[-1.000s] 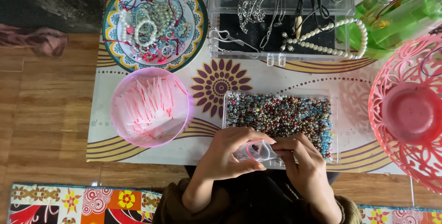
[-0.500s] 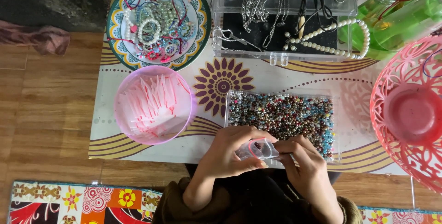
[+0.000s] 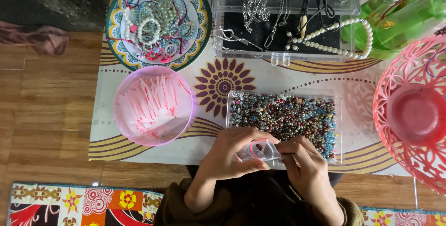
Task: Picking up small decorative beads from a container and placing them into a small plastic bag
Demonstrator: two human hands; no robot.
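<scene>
A small clear zip pouch with a red seal strip, a few beads inside, sits pinched between the left hand and right hand, just below the clear tray of mixed beads. Both hands grip it as half a second earlier, barely shifted.

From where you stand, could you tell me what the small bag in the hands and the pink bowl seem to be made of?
Small bag: apparently thin clear plastic film, glossy, contents showing through, pink strip at its mouth. Pink bowl: likely translucent plastic, smooth, table pattern faintly visible through its rim.
</scene>
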